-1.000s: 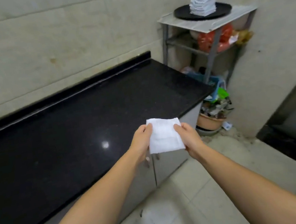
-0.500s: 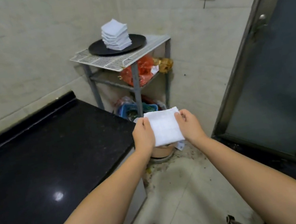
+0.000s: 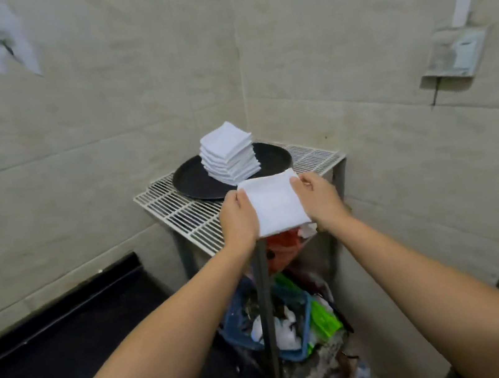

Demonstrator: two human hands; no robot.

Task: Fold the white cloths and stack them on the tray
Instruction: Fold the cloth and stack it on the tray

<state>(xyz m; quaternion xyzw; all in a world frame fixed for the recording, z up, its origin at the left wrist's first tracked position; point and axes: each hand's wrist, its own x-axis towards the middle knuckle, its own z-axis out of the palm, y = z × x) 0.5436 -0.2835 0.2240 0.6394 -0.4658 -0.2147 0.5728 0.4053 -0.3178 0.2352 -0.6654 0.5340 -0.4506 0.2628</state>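
Folded white cloth pinched at opposite side edges by left hand and right hand, just short of tray and stack; judged light, limp, best kept edge-held.

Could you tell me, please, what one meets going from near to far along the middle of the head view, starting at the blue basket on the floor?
Blue basket → folded white cloth held between the left hand and right hand → black tray → stack of folded cloths → tiled wall corner.
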